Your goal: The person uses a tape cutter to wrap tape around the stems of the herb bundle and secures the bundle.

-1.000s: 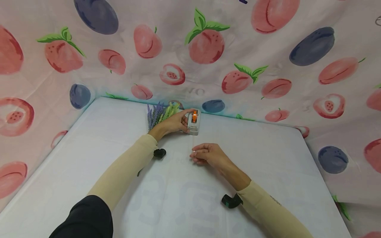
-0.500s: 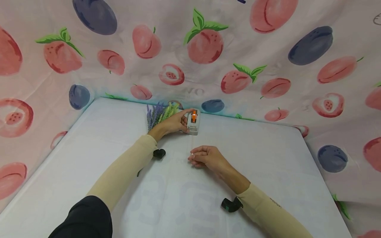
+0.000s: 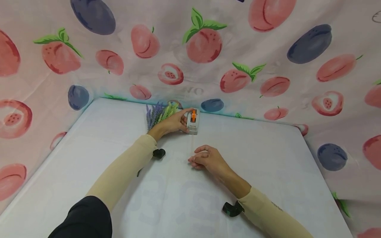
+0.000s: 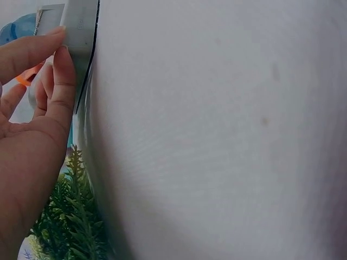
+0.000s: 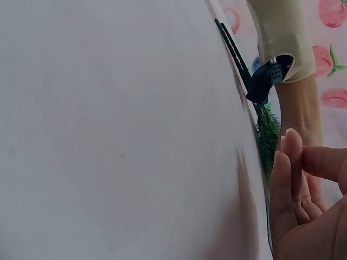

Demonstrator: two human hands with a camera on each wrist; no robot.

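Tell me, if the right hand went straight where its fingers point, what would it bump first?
Probably the black left-arm camera or the tan left sleeve. The right hand points that way, but I can't tell whether they're at the same height.

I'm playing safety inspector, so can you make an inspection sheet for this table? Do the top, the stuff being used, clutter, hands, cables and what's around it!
Surface: white tabletop, faint markings.
Job's things: tape dispenser with an orange part; a faint strip below it may be tape.
Clutter: purple sprigs and green sprigs, partly hidden by the left arm.
Hands: left hand grips the tape dispenser's side; right hand has thumb against fingers, anything held unclear.
Cables: nothing seen.
Surroundings: fruit-print cloth behind the table.
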